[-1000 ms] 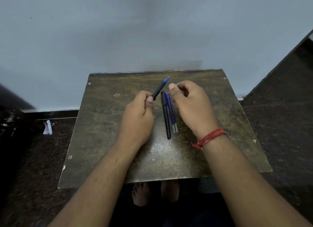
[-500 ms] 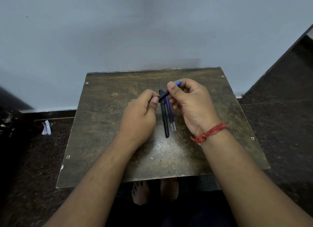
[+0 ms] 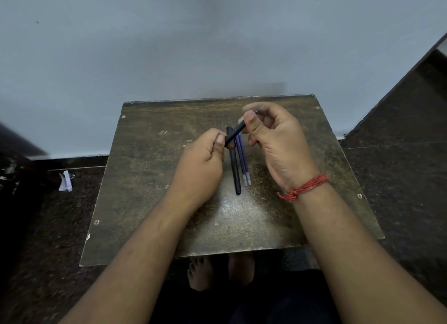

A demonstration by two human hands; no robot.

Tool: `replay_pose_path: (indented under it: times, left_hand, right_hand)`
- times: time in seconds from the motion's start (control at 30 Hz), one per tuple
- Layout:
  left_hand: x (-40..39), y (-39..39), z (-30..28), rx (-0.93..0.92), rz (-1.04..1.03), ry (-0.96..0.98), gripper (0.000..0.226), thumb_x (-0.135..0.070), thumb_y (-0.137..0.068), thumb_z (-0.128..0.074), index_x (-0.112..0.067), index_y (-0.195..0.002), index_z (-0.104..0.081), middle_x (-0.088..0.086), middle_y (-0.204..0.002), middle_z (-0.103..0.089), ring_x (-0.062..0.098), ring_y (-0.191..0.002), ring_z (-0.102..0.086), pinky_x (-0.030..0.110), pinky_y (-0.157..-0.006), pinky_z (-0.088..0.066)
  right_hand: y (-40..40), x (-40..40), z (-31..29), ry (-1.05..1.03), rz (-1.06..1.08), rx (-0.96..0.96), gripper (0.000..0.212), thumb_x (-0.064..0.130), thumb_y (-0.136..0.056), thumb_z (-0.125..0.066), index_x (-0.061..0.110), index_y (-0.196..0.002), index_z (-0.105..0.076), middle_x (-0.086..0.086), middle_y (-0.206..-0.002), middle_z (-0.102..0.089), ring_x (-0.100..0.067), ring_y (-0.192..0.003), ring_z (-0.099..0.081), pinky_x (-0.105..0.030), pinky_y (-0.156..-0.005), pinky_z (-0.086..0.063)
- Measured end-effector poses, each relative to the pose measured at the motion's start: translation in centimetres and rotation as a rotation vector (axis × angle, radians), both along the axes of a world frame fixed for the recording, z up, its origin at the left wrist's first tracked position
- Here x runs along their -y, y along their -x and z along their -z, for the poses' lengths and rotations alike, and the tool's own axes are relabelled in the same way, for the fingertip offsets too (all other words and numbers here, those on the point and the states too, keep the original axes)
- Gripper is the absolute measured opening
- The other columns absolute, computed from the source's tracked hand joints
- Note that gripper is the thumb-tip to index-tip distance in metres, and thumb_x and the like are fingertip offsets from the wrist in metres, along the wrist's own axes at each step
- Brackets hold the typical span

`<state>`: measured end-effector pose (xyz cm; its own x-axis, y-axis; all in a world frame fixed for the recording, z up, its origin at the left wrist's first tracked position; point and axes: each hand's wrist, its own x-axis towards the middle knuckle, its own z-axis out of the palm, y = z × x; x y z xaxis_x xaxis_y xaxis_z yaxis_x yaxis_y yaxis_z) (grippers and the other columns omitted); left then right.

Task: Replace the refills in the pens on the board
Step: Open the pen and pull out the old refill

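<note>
A black pen (image 3: 234, 134) with a blue tip is held slanted above the worn brown board (image 3: 145, 178). My left hand (image 3: 202, 166) grips its lower end. My right hand (image 3: 275, 142), with a red thread on the wrist, pinches the tip end between thumb and fingers; only a sliver of the tip shows past the fingers. On the board under the hands lies a second black pen (image 3: 235, 171), and right beside it two blue refills (image 3: 243, 161) lie side by side.
The board sits low against a pale wall (image 3: 217, 45), with dark speckled floor around it. A crumpled bit of white paper (image 3: 65, 181) lies on the floor to the left. Bare feet (image 3: 200, 273) show below the board's near edge.
My right hand, which held nothing a second ago, has closed on the pen's tip end. Both hands now hold the pen, and the right hand has lifted slightly.
</note>
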<state>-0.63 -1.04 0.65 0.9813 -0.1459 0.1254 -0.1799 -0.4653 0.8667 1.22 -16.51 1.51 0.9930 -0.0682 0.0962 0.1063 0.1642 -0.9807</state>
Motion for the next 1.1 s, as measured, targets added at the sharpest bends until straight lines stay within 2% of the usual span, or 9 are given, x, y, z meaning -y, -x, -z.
replay_pose_path:
  times: [0.07, 0.2, 0.4, 0.57, 0.67, 0.8, 0.93, 1.0, 1.1]
  left_hand:
    - [0.02, -0.04, 0.09, 0.021, -0.014, -0.045, 0.027, -0.029, -0.104, -0.037, -0.024, -0.090, -0.059, 0.008, -0.067, -0.054, 0.008, -0.056, -0.043, 0.034, -0.053, -0.037]
    - [0.02, -0.02, 0.09, 0.025, -0.006, -0.079, 0.027, -0.030, -0.104, -0.037, -0.021, -0.091, -0.059, 0.002, -0.065, -0.052, 0.009, -0.055, -0.043, 0.034, -0.052, -0.037]
    - [-0.13, -0.17, 0.23, 0.012, -0.054, -0.030, 0.026, -0.028, -0.104, -0.038, -0.027, -0.089, -0.060, 0.000, -0.065, -0.051, 0.007, -0.055, -0.042, 0.030, -0.052, -0.035]
    - [-0.06, -0.18, 0.28, 0.006, -0.056, -0.019, 0.027, -0.029, -0.104, -0.038, -0.025, -0.089, -0.060, -0.001, -0.064, -0.050, 0.006, -0.054, -0.041, 0.028, -0.051, -0.034]
    - [-0.01, -0.14, 0.34, 0.004, -0.049, -0.033, 0.027, -0.030, -0.104, -0.038, -0.025, -0.090, -0.060, 0.001, -0.065, -0.052, 0.007, -0.054, -0.042, 0.031, -0.053, -0.035]
    - [-0.09, -0.10, 0.29, 0.002, -0.046, -0.046, 0.027, -0.030, -0.104, -0.037, -0.026, -0.090, -0.060, -0.001, -0.065, -0.051, 0.007, -0.056, -0.043, 0.031, -0.055, -0.036]
    - [-0.08, -0.18, 0.28, -0.013, -0.046, -0.057, 0.027, -0.031, -0.104, -0.036, -0.031, -0.089, -0.058, -0.001, -0.066, -0.052, 0.009, -0.057, -0.044, 0.031, -0.055, -0.036]
    - [-0.12, -0.18, 0.29, -0.010, -0.048, -0.053, 0.027, -0.031, -0.104, -0.036, -0.030, -0.089, -0.059, -0.001, -0.065, -0.052, 0.009, -0.057, -0.044, 0.031, -0.055, -0.036]
    - [-0.12, -0.14, 0.27, -0.006, -0.046, -0.056, 0.028, -0.031, -0.104, -0.037, -0.025, -0.091, -0.060, -0.001, -0.065, -0.052, 0.009, -0.057, -0.043, 0.032, -0.056, -0.037]
  right_hand:
    - [-0.08, -0.05, 0.16, 0.057, 0.060, -0.036, 0.009, 0.020, -0.088, -0.074, 0.017, -0.090, -0.065, 0.002, -0.080, -0.066, -0.017, -0.078, -0.062, -0.024, -0.058, -0.048]
    - [-0.11, -0.49, 0.46, 0.042, 0.057, -0.084, 0.008, 0.009, -0.088, -0.072, 0.013, -0.087, -0.066, 0.003, -0.070, -0.065, -0.014, -0.069, -0.061, -0.026, -0.057, -0.049]
    - [-0.06, 0.06, -0.04, -0.179, -0.026, -0.118, 0.030, -0.007, -0.090, -0.063, 0.009, -0.115, -0.063, -0.013, -0.104, -0.074, -0.022, -0.097, -0.070, -0.031, -0.079, -0.057]
    - [-0.18, -0.16, 0.36, -0.034, 0.087, -0.137, 0.014, 0.016, -0.086, -0.075, 0.013, -0.095, -0.065, -0.004, -0.083, -0.069, -0.021, -0.079, -0.067, -0.027, -0.058, -0.051]
    - [-0.03, -0.21, 0.34, 0.007, 0.077, -0.148, 0.010, 0.016, -0.087, -0.076, 0.014, -0.088, -0.066, -0.004, -0.075, -0.067, -0.018, -0.071, -0.064, -0.027, -0.055, -0.048]
    - [0.18, -0.31, -0.16, -0.071, 0.040, -0.196, 0.006, 0.006, -0.090, -0.069, 0.011, -0.089, -0.067, -0.008, -0.082, -0.068, -0.019, -0.074, -0.065, -0.026, -0.059, -0.049]
    - [0.27, -0.01, -0.43, -0.153, 0.001, -0.215, 0.021, -0.007, -0.090, -0.059, 0.009, -0.101, -0.069, -0.013, -0.099, -0.074, -0.027, -0.092, -0.070, -0.029, -0.070, -0.055]
    - [0.28, 0.03, -0.44, -0.140, 0.009, -0.224, 0.020, -0.003, -0.090, -0.061, 0.009, -0.105, -0.067, -0.017, -0.105, -0.073, -0.028, -0.092, -0.070, -0.029, -0.066, -0.056]
    - [0.24, -0.13, -0.06, -0.007, 0.044, -0.231, 0.009, 0.018, -0.090, -0.071, 0.016, -0.094, -0.064, -0.011, -0.092, -0.071, -0.024, -0.080, -0.071, -0.027, -0.049, -0.049]
